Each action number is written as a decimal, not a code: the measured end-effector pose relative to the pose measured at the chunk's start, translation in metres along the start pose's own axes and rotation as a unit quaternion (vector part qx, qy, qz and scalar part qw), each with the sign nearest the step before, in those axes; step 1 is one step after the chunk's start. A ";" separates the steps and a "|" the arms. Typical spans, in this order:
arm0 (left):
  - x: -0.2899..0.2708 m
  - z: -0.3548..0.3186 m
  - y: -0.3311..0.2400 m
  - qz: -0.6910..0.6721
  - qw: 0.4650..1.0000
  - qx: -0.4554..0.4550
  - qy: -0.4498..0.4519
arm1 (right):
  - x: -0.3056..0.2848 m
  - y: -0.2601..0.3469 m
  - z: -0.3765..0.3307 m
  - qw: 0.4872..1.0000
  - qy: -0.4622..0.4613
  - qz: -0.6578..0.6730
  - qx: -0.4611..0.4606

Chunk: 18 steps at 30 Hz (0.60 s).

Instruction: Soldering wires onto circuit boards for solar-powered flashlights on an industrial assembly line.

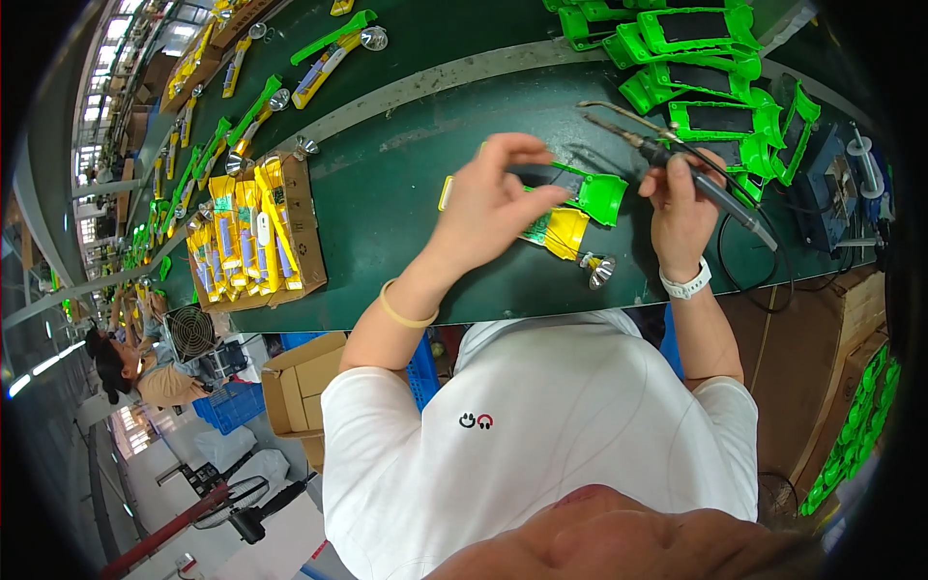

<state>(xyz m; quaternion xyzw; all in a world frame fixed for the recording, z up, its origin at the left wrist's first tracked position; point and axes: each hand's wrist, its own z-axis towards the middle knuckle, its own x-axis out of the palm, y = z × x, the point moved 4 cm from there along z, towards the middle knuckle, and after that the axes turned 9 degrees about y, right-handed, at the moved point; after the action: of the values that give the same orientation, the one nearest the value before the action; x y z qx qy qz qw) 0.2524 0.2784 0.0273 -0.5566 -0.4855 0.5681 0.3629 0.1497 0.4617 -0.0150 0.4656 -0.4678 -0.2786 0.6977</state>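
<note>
So my right hand (684,198) has a soldering iron (657,155) gripped while my left hand (483,211), thumb and index apart, is over the green shell (604,199) and yellow casing (565,232) on the bench (387,164).

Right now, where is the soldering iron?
In the head view, the soldering iron is right of centre, held in the right hand, beside the pile of green casings.

Bright in here! A tube (20,385) glares white at far left, windows (97,85) glow pale, the silver reflector (601,273) glints, faint shadows streak the green bench (387,193), and straight edges bow toward the blackened rim.
</note>
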 end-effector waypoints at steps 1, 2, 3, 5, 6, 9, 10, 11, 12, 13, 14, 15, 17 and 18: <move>0.008 0.005 -0.001 -0.018 1.000 -0.017 0.015 | -0.003 0.002 0.002 1.000 -0.016 -0.006 -0.008; 0.015 0.011 -0.004 -0.035 0.998 -0.033 0.031 | -0.006 0.002 0.004 0.999 -0.032 -0.004 -0.019; 0.016 0.013 -0.011 -0.058 0.996 -0.058 0.036 | -0.007 0.003 0.004 0.999 -0.034 0.008 -0.026; 0.009 0.010 -0.003 -0.110 0.992 -0.064 0.027 | -0.009 0.006 0.002 0.998 -0.033 0.034 -0.032; 0.004 0.008 0.002 -0.161 0.984 -0.070 0.019 | -0.007 0.008 0.001 0.999 -0.030 0.029 -0.018; -0.019 -0.005 0.016 -0.142 0.986 -0.091 -0.003 | 0.003 0.004 -0.003 0.999 0.023 -0.015 0.028; -0.024 -0.005 0.023 -0.145 0.988 -0.048 -0.025 | 0.010 0.002 -0.005 0.998 0.039 -0.009 0.055; -0.030 -0.002 0.025 -0.145 0.988 -0.050 -0.025 | 0.017 0.000 -0.005 0.996 0.054 -0.023 0.065; -0.037 0.000 0.023 0.024 0.999 -0.028 -0.016 | 0.023 -0.003 -0.005 0.991 0.096 -0.045 0.079; -0.041 0.005 0.022 0.193 0.981 -0.004 -0.007 | 0.029 -0.006 -0.004 0.990 0.103 -0.054 0.075; -0.044 0.012 0.023 0.299 0.951 0.076 -0.018 | 0.036 -0.010 -0.004 0.989 0.112 -0.063 0.071; -0.048 0.015 0.028 0.298 0.951 0.075 -0.019 | 0.039 -0.016 -0.004 0.989 0.121 -0.058 0.067; -0.048 0.020 0.031 0.362 0.928 0.073 0.050 | 0.040 -0.025 -0.003 0.986 0.132 -0.054 0.084; -0.050 0.022 0.030 0.361 0.928 0.072 0.049 | 0.040 -0.029 -0.003 0.983 0.142 -0.050 0.100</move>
<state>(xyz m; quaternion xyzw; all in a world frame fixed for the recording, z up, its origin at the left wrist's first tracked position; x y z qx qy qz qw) 0.2407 0.2198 0.0103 -0.6937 -0.1910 0.6663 0.1958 0.1705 0.4181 -0.0264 0.5908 -0.3658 -0.1957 0.6920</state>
